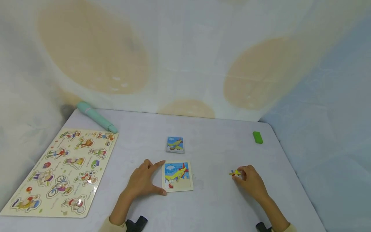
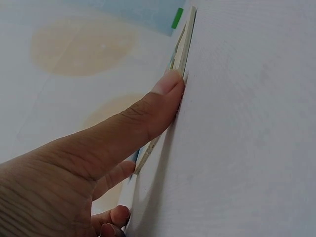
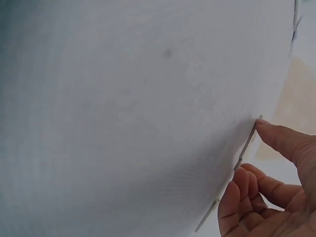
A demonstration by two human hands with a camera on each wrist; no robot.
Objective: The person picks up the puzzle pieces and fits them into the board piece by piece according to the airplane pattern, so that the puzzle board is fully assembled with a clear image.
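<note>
A small wooden jigsaw board [image 1: 178,190] lies mid-table with a yellow airplane picture partly filled in; its lower right shows bare wood. My left hand [image 1: 145,180] holds it at its left side, forefinger at the upper corner and thumb at the lower one. In the left wrist view the thumb presses against the edge of the board [image 2: 186,44]. To the right, my right hand [image 1: 250,180] pinches a small yellow jigsaw piece [image 1: 236,172] just over the table. In the right wrist view the piece [image 3: 248,140] appears edge-on between thumb and fingers.
Behind the board lies a small flat picture block [image 1: 175,145] with a matching airplane. A large picture board [image 1: 62,174] covers the left side, with a mint-green tube-shaped object [image 1: 97,117] beyond. A green block [image 1: 257,137] sits at the back right.
</note>
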